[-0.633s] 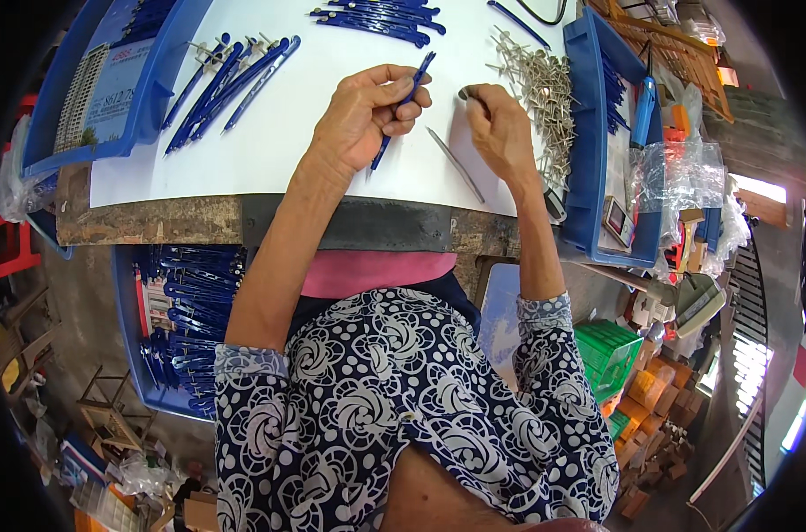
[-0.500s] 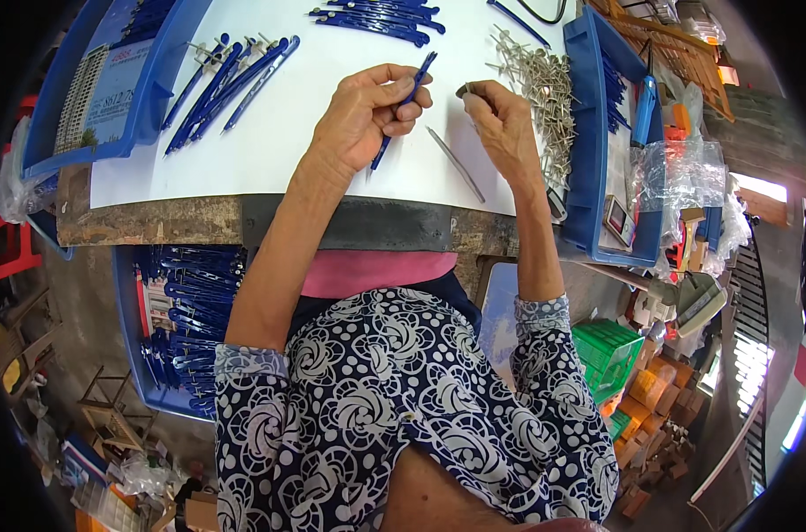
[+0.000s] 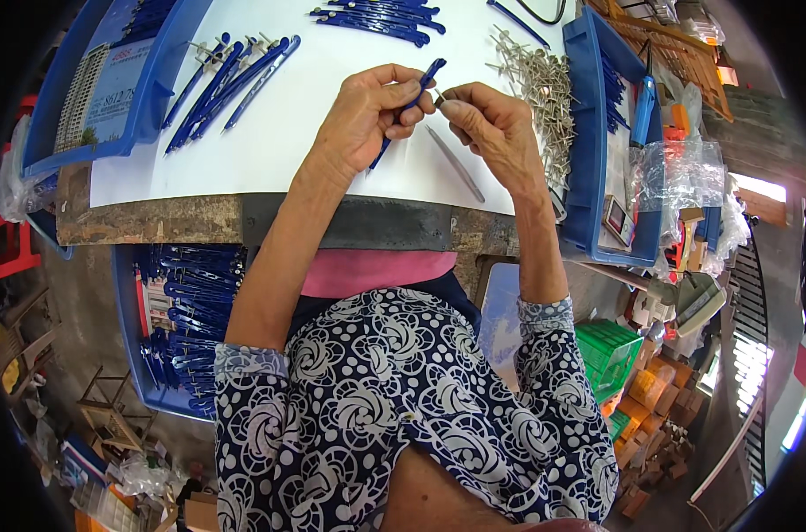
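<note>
My left hand is closed round a slim blue pen-like piece, which slants up to the right with its thin tip near the paper. Beside it, my right hand pinches a small metal pin between thumb and finger, close to the upper part of the blue piece. Whether the two touch I cannot tell. Below the right hand, pointed metal tweezers lie on the white paper. A heap of small metal pins with round heads lies to the right of that hand.
Several blue pieces with metal pins lie at left; more blue pieces lie at the far side. Blue trays stand at left and right. Under the table edge, another blue tray holds many blue pieces.
My right hand has moved left with the pin, up to the blue piece. The top of the blue piece has tilted slightly right in my left hand.
</note>
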A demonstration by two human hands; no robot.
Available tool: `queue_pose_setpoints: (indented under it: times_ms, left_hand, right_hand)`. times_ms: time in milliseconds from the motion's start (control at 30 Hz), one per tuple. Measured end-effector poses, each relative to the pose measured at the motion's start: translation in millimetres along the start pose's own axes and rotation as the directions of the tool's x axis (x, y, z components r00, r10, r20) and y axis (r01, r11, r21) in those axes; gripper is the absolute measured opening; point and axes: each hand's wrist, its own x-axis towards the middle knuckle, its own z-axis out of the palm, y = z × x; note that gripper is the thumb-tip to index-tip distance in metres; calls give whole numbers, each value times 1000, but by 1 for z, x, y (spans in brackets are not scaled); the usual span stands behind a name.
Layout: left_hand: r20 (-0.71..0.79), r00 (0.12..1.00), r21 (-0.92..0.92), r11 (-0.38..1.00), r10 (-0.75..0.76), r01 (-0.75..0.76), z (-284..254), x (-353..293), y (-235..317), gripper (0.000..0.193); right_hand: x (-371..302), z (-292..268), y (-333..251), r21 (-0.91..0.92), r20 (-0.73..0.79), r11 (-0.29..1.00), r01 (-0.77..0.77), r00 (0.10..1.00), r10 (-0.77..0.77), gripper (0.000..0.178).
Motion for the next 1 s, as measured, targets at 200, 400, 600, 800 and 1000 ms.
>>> queue_pose_setpoints:
  times_ms: [200, 400, 600, 800, 1000]
  left_hand:
    - [-34, 999, 75, 997, -13, 16, 7, -2, 1, 13]
    - [-35, 999, 173, 985, 11, -5, 9, -3, 0, 13]
    - [-11, 999, 255, 966, 50, -46, 8, -3, -2, 13]
    - [8, 997, 371, 926, 72, -69, 11, -4, -4, 16]
    - [11, 989, 485, 865, 145, -132, 14, -5, -4, 15]
  right_hand:
    - [2, -3, 2, -33, 5, 999, 5, 1000, -4, 20]
    - [1, -2, 1, -33, 9, 999, 4, 1000, -4, 20]
    - [0, -2, 2, -37, 9, 999, 11, 1000, -11, 20]
    - [0, -2, 3, -55, 19, 998, 9, 1000, -8, 19]
    - [-1, -2, 6, -76, 12, 997, 20, 1000, -19, 18]
